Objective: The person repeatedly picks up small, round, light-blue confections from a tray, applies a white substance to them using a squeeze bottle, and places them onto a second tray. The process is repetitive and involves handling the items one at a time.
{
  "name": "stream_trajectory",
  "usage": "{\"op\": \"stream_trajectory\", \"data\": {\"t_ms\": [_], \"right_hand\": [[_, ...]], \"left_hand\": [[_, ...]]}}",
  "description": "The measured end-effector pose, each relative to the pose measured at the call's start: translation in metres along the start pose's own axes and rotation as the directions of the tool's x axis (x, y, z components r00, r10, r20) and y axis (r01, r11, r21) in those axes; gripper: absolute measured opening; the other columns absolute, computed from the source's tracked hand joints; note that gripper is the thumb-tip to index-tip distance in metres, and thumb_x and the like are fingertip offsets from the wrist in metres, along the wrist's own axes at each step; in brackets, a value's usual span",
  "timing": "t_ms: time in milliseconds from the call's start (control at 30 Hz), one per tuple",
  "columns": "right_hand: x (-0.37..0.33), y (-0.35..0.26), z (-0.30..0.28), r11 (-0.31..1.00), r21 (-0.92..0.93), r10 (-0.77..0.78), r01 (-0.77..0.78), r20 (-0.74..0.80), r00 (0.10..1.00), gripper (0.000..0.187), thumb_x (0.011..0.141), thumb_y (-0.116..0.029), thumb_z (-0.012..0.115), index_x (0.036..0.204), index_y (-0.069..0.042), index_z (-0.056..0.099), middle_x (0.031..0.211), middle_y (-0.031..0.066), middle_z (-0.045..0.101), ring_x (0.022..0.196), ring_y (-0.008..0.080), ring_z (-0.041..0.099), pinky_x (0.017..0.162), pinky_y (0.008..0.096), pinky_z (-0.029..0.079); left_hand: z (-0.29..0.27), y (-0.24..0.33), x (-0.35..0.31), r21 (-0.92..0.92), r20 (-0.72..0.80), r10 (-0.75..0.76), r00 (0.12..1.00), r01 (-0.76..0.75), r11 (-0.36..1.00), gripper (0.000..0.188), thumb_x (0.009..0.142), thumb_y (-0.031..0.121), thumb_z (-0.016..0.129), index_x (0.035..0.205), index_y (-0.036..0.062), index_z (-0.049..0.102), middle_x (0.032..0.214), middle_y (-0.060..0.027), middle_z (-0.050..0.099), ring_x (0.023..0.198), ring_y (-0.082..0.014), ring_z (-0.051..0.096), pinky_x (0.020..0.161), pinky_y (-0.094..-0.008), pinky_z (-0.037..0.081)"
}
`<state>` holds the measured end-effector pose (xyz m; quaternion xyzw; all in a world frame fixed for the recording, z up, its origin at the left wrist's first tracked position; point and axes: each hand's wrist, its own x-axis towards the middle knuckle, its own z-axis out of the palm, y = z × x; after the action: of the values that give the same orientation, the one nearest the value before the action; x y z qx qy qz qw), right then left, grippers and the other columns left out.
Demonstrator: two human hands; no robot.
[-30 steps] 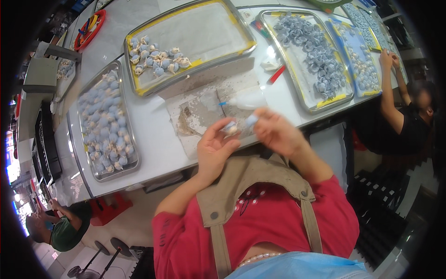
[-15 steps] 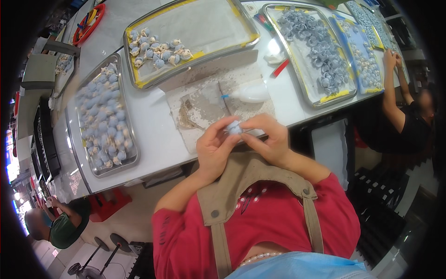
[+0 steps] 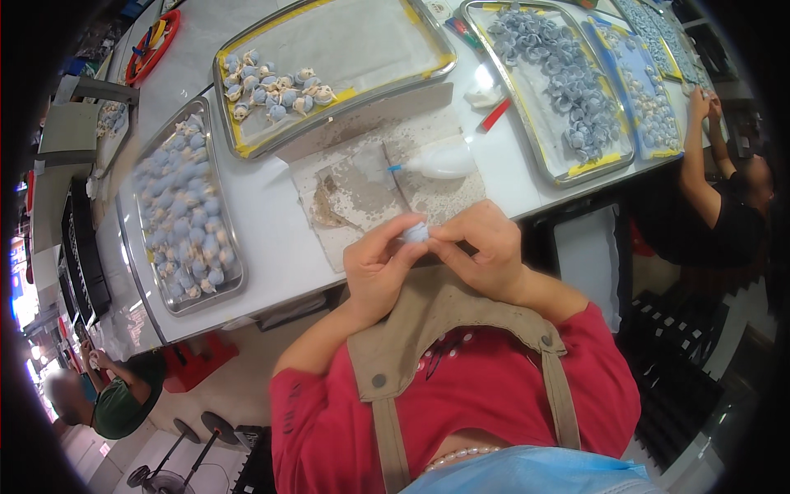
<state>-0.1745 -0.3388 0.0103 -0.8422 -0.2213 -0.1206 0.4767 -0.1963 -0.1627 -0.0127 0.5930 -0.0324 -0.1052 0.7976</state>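
At lower centre of the frame, the left hand [image 3: 374,267] and right hand [image 3: 485,247] meet, each pinching, thumb against finger, at a small pale-blue piece [image 3: 416,233] between them; the fingertips hide much of it. It looks light enough for fingertips alone and probably smooth; any thin edge could prove fragile, so the rounded sides seem the best hold, with gentle pressure. Whether it is stiff or soft cannot be told. Counted from largest down, there are three near metal trays: one at upper centre [image 3: 362,49], one at left [image 3: 237,284] and one at upper right [image 3: 539,123]. One stained white board [image 3: 358,185] lies in the middle, just above the hands, and one narrower blue tray [image 3: 625,59] sits near the upper-right corner. One white squeeze bottle [image 3: 448,163] with a blue tip lies on the board, and one red strip-like object [image 3: 494,116] is right of it. Among the smallest things, the upper-centre tray bears roughly twenty blue-and-cream pieces [image 3: 288,97], the left tray many dozens, and the upper-right tray a heap of grey-blue petal-like shells [image 3: 568,103], too overlapped to count; one piece is in the hands.
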Motion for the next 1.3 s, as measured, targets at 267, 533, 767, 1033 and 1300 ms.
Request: {"op": "stream_trajectory", "data": {"t_ms": [267, 533, 767, 1033, 1300], "right_hand": [[0.009, 0.016, -0.006, 0.826, 0.483, 0.196, -0.289, 0.235, 0.952, 0.037, 0.069, -0.007, 0.074, 0.105, -0.004, 0.062, 0.096, 0.007, 0.063, 0.088, 0.0165, 0.06, 0.078, 0.0295, 0.046], [0.008, 0.02, -0.004, 0.585, 0.597, 0.197, -0.548, 0.551, 0.811, 0.043, 0.078, -0.009, 0.069, 0.117, 0.0, 0.056, 0.105, 0.0087, 0.063, 0.099, 0.0154, 0.058, 0.088, 0.028, 0.045], [0.01, 0.013, -0.006, 0.681, 0.59, 0.114, -0.433, 0.498, 0.859, 0.038, 0.077, -0.01, 0.07, 0.111, 0.002, 0.059, 0.106, 0.0114, 0.065, 0.098, 0.0156, 0.06, 0.087, 0.0278, 0.046], [0.009, 0.014, -0.01, 0.657, 0.604, 0.144, -0.451, 0.487, 0.862, 0.038, 0.073, -0.01, 0.074, 0.107, 0.002, 0.062, 0.102, 0.0113, 0.066, 0.095, 0.0154, 0.062, 0.084, 0.0273, 0.047], [0.005, 0.016, 0.005, 0.645, 0.636, 0.159, -0.425, 0.432, 0.888, 0.04, 0.068, -0.004, 0.077, 0.105, -0.001, 0.064, 0.102, 0.008, 0.066, 0.091, 0.0129, 0.061, 0.083, 0.0273, 0.047]], "left_hand": [[0.0, -0.001, 0.003, 0.024, 0.08, 0.117, 0.99, -0.119, 0.993, 0.032, 0.084, -0.003, 0.061, 0.115, -0.002, 0.056, 0.114, -0.011, 0.059, 0.098, -0.0135, 0.057, 0.084, -0.0252, 0.046], [-0.002, 0.012, 0.001, -0.057, 0.184, 0.015, 0.983, -0.005, 0.998, 0.033, 0.084, -0.005, 0.057, 0.117, -0.0016, 0.056, 0.116, -0.0122, 0.059, 0.1, -0.0142, 0.057, 0.086, -0.0254, 0.045], [-0.008, 0.017, -0.003, 0.148, 0.201, 0.062, 0.978, -0.093, 0.985, 0.027, 0.085, 0.008, 0.062, 0.11, -0.0031, 0.06, 0.106, -0.017, 0.064, 0.097, -0.0193, 0.061, 0.085, -0.0284, 0.047], [-0.005, 0.014, 0.001, 0.128, 0.242, 0.09, 0.966, -0.123, 0.984, 0.024, 0.084, 0.001, 0.06, 0.108, -0.0022, 0.061, 0.106, -0.0124, 0.065, 0.094, -0.0139, 0.061, 0.082, -0.0242, 0.047], [-0.009, 0.019, 0.002, 0.05, 0.179, -0.014, 0.984, 0.005, 0.999, 0.026, 0.082, 0.009, 0.065, 0.105, -0.0026, 0.063, 0.101, -0.0151, 0.066, 0.093, -0.0173, 0.063, 0.082, -0.0286, 0.049]]}}
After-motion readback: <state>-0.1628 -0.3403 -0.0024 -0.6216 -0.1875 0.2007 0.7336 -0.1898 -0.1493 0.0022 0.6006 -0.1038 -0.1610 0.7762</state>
